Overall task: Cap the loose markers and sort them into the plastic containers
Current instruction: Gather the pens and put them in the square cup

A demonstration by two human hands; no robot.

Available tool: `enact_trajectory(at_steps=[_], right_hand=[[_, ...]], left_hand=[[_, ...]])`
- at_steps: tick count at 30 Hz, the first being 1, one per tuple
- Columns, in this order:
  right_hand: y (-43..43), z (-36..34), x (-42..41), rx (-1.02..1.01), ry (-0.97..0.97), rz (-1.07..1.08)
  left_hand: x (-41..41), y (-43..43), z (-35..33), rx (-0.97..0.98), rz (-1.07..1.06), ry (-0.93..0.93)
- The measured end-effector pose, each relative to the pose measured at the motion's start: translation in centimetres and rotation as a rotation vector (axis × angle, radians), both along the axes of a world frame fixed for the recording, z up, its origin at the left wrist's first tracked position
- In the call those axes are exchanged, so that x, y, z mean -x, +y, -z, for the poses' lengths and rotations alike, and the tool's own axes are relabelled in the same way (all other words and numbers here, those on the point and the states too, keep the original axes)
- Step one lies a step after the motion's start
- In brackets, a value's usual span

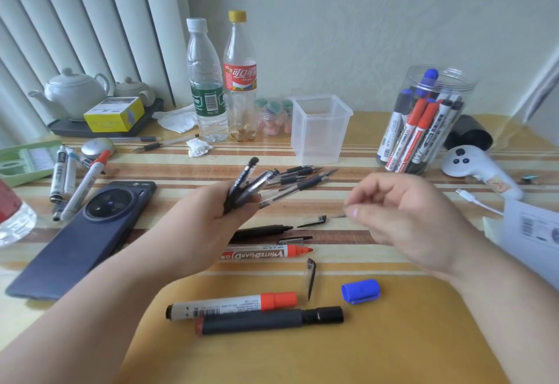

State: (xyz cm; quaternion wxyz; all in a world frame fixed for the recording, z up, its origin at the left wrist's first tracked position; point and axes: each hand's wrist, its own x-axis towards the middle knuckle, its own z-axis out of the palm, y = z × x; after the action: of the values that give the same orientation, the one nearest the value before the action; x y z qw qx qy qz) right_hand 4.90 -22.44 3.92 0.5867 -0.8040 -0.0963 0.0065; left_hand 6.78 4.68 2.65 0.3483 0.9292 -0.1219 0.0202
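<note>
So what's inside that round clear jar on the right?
The round jar holds whiteboard markers standing on end, with blue, red and black caps. They overlap, so those at the back are partly hidden.

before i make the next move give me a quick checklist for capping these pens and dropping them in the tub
1. Left hand has a firm hold on the pens: ok, fingers curled round the bundle.
2. Held pens capped: not ok, the tips are bare.
3. Right hand free to pick up a cap: cannot tell, it is blurred with its fingers curled.
4. Pen cap within easy reach: ok, it lies loose near the right hand.
5. Square tub ready: ok, upright and open.
6. Red marker capped: not ok, its tip is exposed.
</note>
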Motion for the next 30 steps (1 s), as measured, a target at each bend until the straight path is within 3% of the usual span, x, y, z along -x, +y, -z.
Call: enact_trajectory(at_steps=[3, 6, 22, 30], right_hand=[[-0.2, 0.5, -0.7, -0.435, 0.077, 0.020], [0.0, 0.4, -0.9, -0.606, 0.072, 0.011], [0.6, 1.1, -0.8, -0.640, -0.079, -0.002], [1.1, 1.5, -0.6, -0.566, -0.002, -0.061]], left_hand=[[0.6, -0.1, 0.0, 0.079, 0.025, -0.030], [0.7, -0.2, -0.1, 0.096, 0.006, -0.090], [0.7, -0.1, 0.0, 0.089, 0.023, -0.164], [0.7, -0.3, 0.2, 0.090, 0.044, -0.127]])
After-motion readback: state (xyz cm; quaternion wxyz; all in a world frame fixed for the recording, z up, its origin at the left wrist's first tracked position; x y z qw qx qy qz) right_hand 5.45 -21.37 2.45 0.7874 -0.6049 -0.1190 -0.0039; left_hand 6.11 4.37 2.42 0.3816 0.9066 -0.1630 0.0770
